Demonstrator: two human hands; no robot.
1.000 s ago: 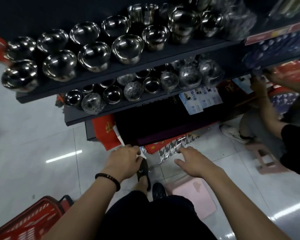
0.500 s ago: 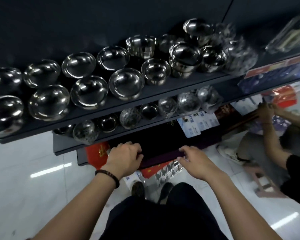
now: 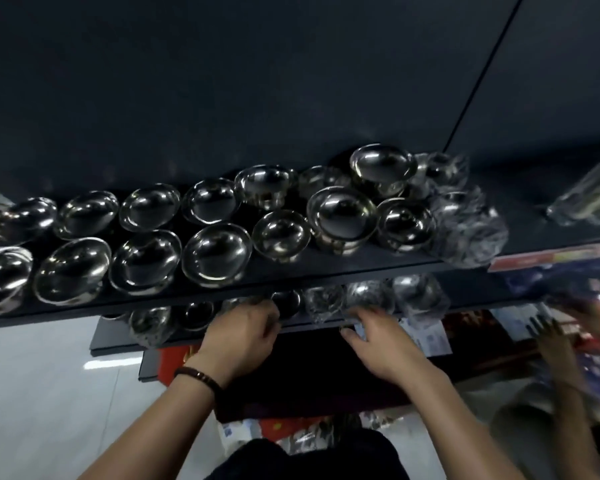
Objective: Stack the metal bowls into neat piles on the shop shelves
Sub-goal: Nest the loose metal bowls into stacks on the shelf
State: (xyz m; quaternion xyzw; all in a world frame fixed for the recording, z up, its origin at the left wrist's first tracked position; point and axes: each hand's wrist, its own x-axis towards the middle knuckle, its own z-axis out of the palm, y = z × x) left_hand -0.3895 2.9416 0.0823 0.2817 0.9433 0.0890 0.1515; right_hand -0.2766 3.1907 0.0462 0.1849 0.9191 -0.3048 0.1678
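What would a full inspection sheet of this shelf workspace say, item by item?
Surface: upper shelf and lower shelf, both dark.
Job's things: open bowls in two rows on the upper shelf, with a stack near its right end and wrapped bowls beyond. Small bowls sit on the lower shelf.
Clutter: clear packet on the upper shelf; red packaging below.
Grippers: left hand curled at the lower shelf's edge, grip unclear. Right hand open, fingers extended toward a wrapped bowl.
Cables: nothing seen.
Surroundings: pale floor, dark back panel, another person's hand at the right.
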